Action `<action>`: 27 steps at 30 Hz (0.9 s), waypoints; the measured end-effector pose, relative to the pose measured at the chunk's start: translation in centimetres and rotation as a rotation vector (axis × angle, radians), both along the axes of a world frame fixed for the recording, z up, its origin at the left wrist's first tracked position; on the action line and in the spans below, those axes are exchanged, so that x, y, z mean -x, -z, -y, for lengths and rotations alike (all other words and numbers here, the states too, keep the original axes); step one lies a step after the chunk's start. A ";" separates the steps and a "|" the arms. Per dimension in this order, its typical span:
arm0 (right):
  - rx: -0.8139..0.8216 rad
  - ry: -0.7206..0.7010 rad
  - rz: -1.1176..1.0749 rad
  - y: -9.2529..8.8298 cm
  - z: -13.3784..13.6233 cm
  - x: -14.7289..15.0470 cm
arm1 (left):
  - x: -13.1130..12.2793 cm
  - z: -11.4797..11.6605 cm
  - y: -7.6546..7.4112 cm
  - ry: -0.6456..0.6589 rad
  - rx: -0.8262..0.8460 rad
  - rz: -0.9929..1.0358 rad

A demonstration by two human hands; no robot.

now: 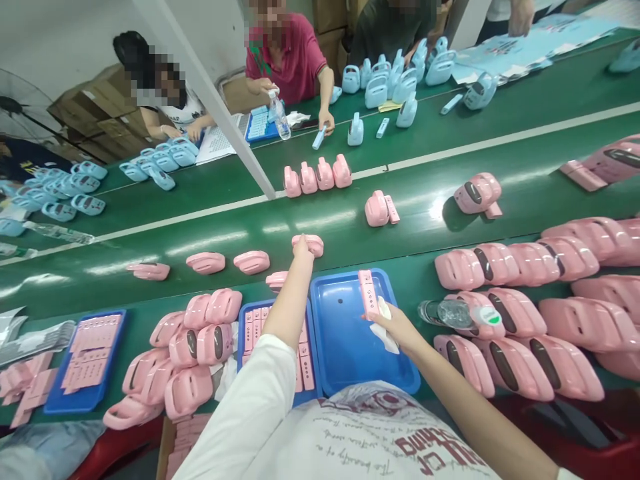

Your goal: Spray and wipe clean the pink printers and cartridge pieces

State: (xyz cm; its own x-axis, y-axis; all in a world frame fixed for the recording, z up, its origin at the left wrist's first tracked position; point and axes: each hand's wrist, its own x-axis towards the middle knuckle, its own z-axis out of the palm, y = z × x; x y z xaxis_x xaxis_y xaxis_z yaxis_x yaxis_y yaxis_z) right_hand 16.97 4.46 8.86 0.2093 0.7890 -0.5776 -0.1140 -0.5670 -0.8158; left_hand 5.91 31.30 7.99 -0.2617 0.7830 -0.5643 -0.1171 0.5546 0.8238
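Observation:
My left hand (301, 247) reaches forward to the green conveyor, its fingers closed on a pink plastic housing (315, 245) with a handle. Over the blue tray (330, 360), my right hand (395, 325) grips a slim pink button panel (369, 293) by its lower end. A white cloth (385, 333) is bunched in the same hand. Left of that tray, a second blue tray (243, 327) holds rows of similar pink panels, partly hidden by my left forearm. Another pink housing (275, 281) lies just beyond it.
Pink housings are piled at left (187, 393) and at right (520, 313), where a clear bottle (450, 313) lies on them. More sit along the conveyor (340, 230). A slanting metal post (220, 113) rises at the far side, where co-workers handle blue housings (375, 90).

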 end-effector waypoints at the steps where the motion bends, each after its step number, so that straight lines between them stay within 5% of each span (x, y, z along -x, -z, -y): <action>1: 0.023 -0.052 0.085 0.4 0.2 -0.1 | 0.2 0.3 -0.1 0.036 0.011 -0.023; 5: 0.186 -0.176 0.373 2.7 0.7 -0.4 | 2.6 3.3 -1.8 0.230 -0.070 -0.118; 9: 0.358 -0.278 0.604 4.6 0.3 -0.2 | 6.3 8.4 -5.5 0.419 -0.203 -0.189; 15: 0.358 -0.409 0.797 2.8 -0.1 0.3 | 10.7 15.9 -11.2 0.706 -0.336 -0.252; 18: 0.073 -0.422 0.739 -0.1 -0.1 0.2 | 12.5 18.2 -13.1 0.854 -0.443 -0.246; 22: -0.539 -0.266 0.293 -4.4 -0.7 0.6 | 13.9 19.8 -15.2 0.934 -0.487 -0.137; 27: -0.686 -0.367 -0.086 -7.9 -1.3 3.2 | 13.4 20.3 -17.9 0.906 -0.463 0.082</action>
